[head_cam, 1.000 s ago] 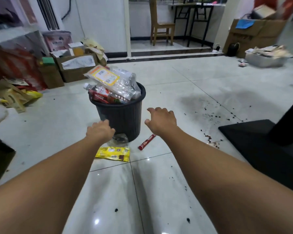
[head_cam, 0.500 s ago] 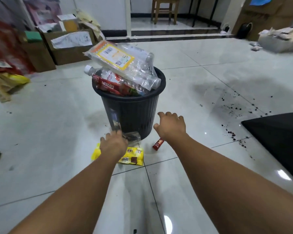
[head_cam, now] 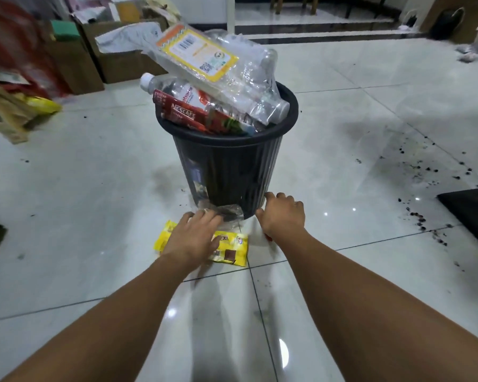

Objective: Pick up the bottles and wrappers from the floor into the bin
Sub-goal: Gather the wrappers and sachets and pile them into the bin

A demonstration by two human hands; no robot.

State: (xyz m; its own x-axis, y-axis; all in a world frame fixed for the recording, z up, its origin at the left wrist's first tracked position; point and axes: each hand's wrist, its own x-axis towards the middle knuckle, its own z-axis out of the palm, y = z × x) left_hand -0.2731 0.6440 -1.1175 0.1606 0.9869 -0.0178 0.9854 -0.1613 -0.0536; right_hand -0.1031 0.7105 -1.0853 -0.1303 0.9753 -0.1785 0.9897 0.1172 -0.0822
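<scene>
A black ribbed bin (head_cam: 232, 172) stands on the tiled floor, heaped with clear plastic bottles (head_cam: 254, 86), a clear bag with a yellow label (head_cam: 199, 53) and a red Nescafe wrapper (head_cam: 185, 114). At its foot lie a crumpled clear wrapper (head_cam: 229, 212) and a yellow wrapper (head_cam: 232, 250). My left hand (head_cam: 193, 238) rests flat over the yellow wrapper, fingers spread, fingertips touching the clear one. My right hand (head_cam: 283, 215) hovers beside the bin's base with fingers apart, covering a red sachet of which only a tip (head_cam: 268, 238) shows.
Cardboard boxes (head_cam: 122, 59) and paper bags (head_cam: 6, 117) line the left wall. Dark crumbs (head_cam: 420, 216) are scattered on the floor to the right, near a black mat (head_cam: 472, 213). A raised step (head_cam: 315, 37) runs behind the bin.
Both hands have dropped lower and closer to the floor at the bin's foot. My left hand now covers the yellow wrapper and my right hand hides most of the red sachet.
</scene>
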